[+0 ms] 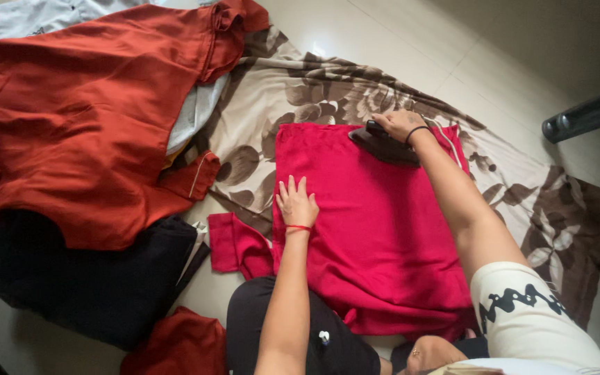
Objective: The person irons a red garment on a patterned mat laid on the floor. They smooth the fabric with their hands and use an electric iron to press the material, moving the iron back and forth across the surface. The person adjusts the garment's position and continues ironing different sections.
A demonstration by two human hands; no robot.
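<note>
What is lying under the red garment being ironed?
Under the red garment lies a brown floral sheet, spread over the pale tiled floor. The part of the sheet directly beneath the garment is covered.

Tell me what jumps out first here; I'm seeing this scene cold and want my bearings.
The bright red garment spread flat at centre on a brown floral sheet draws the eye first. The right hand grips a dark iron at the garment's far edge, while the left hand lies flat, palm down, on its near left side. To the left, a rust-orange garment tops a heap of clothes on the floor.
</note>
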